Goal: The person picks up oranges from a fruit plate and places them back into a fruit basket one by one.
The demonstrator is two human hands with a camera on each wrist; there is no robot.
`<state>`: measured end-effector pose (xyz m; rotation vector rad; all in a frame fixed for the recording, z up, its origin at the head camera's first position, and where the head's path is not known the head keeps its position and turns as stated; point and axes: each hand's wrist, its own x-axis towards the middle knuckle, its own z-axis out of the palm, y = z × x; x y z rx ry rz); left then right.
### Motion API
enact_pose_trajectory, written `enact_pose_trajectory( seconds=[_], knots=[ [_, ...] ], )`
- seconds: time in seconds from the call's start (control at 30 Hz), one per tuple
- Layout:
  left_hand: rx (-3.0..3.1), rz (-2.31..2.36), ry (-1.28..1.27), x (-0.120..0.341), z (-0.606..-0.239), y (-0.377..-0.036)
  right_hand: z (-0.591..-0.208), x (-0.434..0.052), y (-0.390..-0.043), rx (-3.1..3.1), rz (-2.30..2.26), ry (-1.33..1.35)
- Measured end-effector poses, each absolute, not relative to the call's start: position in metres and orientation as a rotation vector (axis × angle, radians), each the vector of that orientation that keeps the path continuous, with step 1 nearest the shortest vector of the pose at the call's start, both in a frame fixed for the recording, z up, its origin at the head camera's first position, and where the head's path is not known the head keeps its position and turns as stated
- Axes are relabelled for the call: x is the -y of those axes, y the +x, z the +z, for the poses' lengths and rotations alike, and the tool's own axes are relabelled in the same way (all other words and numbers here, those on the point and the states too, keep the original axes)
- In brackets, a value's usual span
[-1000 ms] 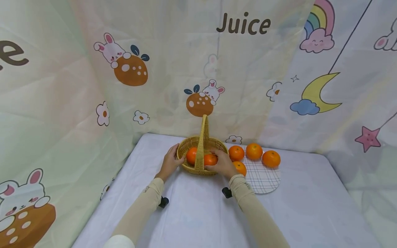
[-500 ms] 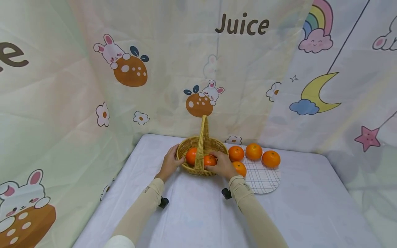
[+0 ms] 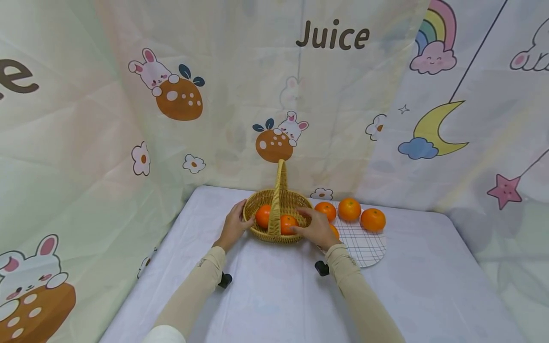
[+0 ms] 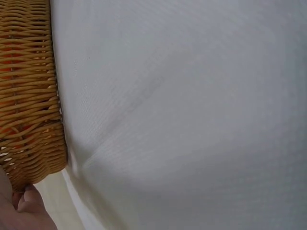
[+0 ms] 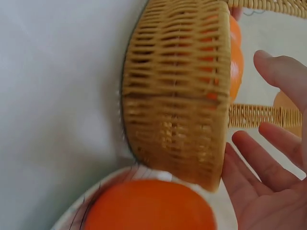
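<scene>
A wicker basket (image 3: 266,236) with a tall arched handle stands near the back of the table, with two orange fruits inside, probably mandarins. One fruit (image 3: 263,216) lies left of the handle, the other (image 3: 288,224) right of it. My left hand (image 3: 234,226) holds the basket's left side, thumb over the rim and fingers outside; the left wrist view shows its fingers (image 4: 31,201) against the weave. Over the right rim is my right hand (image 3: 318,227), its fingers spread and nothing in its grasp, as the right wrist view shows of the fingers (image 5: 268,167).
Right of the basket lies a white plate (image 3: 366,250) with grid lines, bearing several more orange fruits (image 3: 372,219). One of them (image 3: 333,231) is partly hidden behind my right hand. Printed cloth (image 3: 231,138) hangs right behind the white table (image 3: 266,295).
My right hand has let go of the fruit on the right in the basket and moved right, fingers spreading. My left hand stays at the basket's left side.
</scene>
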<state>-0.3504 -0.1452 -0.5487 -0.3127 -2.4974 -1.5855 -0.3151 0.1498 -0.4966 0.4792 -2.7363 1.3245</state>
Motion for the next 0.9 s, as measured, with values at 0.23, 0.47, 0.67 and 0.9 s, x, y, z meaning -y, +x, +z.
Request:
enact_pose_trajectory(
  seconds=[0.23,0.47,0.67,0.9],
  knots=[
    [2.478,-1.613,-0.315,0.145,-0.547,-0.350,-0.494,-0.171,-0.311,2.694,1.361,0.431],
    [2.496,-1.606,-0.299,0.146,-0.545,-0.350,-0.498,-0.192,-0.303,2.645,1.367,0.387],
    [2.478,-1.589,-0.326,0.146,-0.546,-0.352,-0.507,-0.207,-0.297,2.561,1.333,0.375],
    [2.476,-1.592,-0.332,0.146,-0.549,-0.351,-0.524,-0.220,-0.289,2.567,1.246,0.334]
  ],
)
